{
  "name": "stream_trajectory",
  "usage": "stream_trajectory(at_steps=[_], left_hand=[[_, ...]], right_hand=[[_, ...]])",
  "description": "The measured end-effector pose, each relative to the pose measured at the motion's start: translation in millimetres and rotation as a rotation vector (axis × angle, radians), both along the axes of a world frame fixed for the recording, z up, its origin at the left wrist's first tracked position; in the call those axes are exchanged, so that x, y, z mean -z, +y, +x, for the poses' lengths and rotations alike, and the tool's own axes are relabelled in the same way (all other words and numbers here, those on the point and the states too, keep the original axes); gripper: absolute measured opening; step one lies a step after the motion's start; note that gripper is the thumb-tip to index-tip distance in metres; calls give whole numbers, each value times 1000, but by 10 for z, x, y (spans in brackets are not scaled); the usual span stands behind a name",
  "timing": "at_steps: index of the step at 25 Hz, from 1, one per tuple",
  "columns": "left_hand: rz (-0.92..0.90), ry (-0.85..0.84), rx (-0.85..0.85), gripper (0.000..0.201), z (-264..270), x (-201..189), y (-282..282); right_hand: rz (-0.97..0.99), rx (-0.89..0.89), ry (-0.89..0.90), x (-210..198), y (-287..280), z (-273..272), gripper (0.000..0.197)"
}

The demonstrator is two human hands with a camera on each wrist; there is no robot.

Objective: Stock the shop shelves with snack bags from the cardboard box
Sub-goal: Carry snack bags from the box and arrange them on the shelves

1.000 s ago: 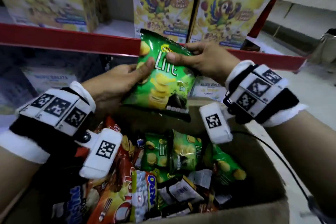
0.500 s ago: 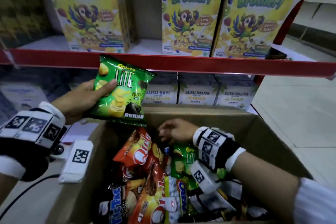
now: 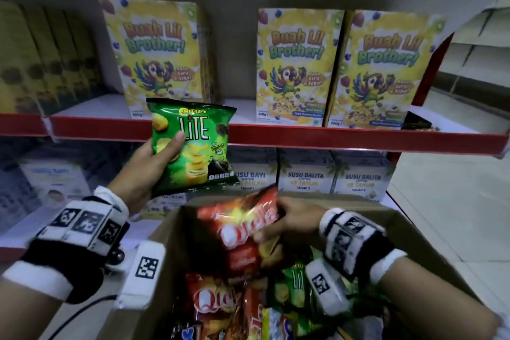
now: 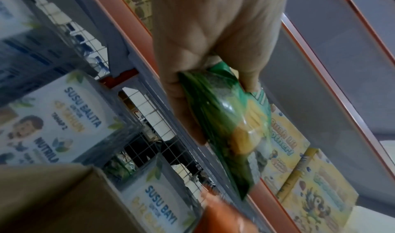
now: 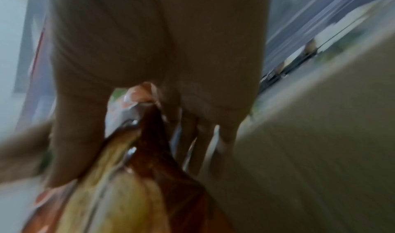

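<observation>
My left hand (image 3: 154, 163) grips a green Chitato Lite snack bag (image 3: 193, 146) upright in front of the red shelf edge (image 3: 331, 136), thumb across its front. The left wrist view shows the same green bag (image 4: 230, 126) pinched between my fingers. My right hand (image 3: 287, 219) grips a red Qtela snack bag (image 3: 242, 218), lifted just above the open cardboard box (image 3: 400, 218); that bag is blurred. In the right wrist view the red bag (image 5: 136, 177) hangs from my fingers beside the box wall (image 5: 310, 135). Several more snack bags (image 3: 220, 303) lie in the box.
Yellow cereal boxes (image 3: 298, 66) stand on the upper shelf, with a gap (image 3: 237, 107) between them. White milk-powder boxes (image 3: 306, 176) fill the lower shelf behind the carton. Pale floor (image 3: 455, 215) lies to the right.
My right hand let go of the green bag, dropped into the box and came up gripping a red bag. My left hand raised the green bag toward the upper shelf.
</observation>
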State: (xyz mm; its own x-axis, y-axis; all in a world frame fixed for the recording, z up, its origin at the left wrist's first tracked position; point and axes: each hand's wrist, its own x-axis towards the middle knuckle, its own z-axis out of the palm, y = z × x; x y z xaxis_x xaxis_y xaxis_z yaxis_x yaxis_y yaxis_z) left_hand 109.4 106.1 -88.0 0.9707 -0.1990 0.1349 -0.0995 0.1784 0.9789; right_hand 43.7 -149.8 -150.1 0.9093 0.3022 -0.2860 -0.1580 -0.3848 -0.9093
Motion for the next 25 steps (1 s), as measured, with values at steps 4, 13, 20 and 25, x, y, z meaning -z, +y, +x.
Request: stream_trajectory(at_steps=[4, 13, 20, 25], left_hand=[[-128, 1, 2, 36, -66, 0, -243], [-126, 47, 219, 107, -324, 48, -734], [66, -71, 101, 101, -167, 221, -551], [22, -120, 87, 96, -108, 205, -433]], right_hand=[[349, 181, -190, -597, -379, -111, 44], [550, 399, -371, -629, -204, -102, 52], [122, 86, -113, -349, -377, -198, 49], [-452, -202, 192, 166, -283, -319, 64]])
